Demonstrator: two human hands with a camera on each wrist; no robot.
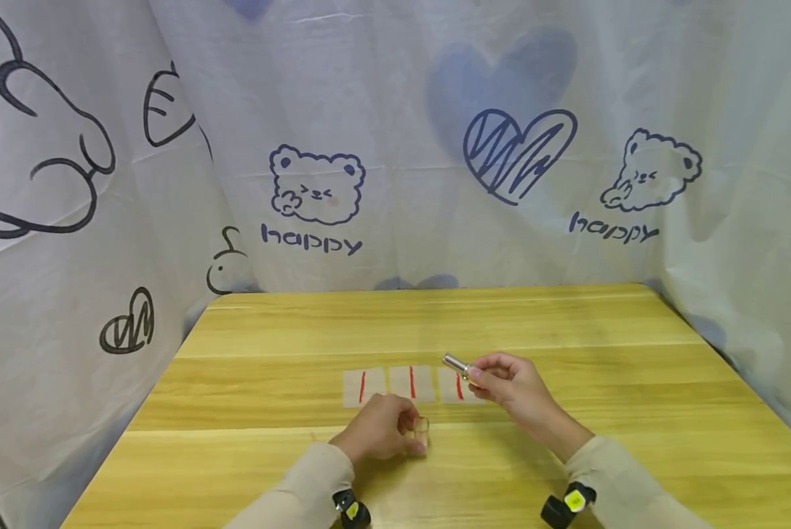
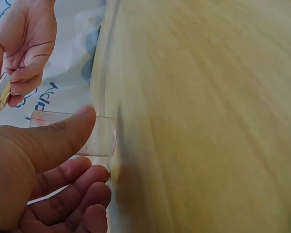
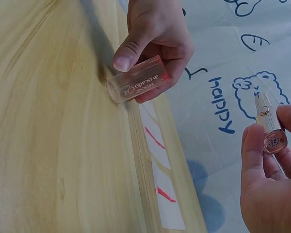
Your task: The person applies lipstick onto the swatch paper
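Observation:
My left hand (image 1: 380, 427) pinches a clear lipstick cap (image 3: 139, 81) between thumb and fingers, low over the table. Printed on the cap's side is "avocado", and one end is tinted pinkish red. Higher and to the right, my right hand (image 1: 515, 383) holds a shiny lipstick tube (image 1: 456, 364) by its base, tilted with the silvery end pointing up and left. A round label shows on the pinkish base (image 3: 275, 141) in the right wrist view. Cap and tube are apart.
Three pale paper squares (image 1: 354, 391) lie in a row on the wooden table (image 1: 250, 411), each marked with a red line. Both hands are just in front of or over this row. A white cloth (image 1: 395, 110) with drawings hangs behind the table and along its sides.

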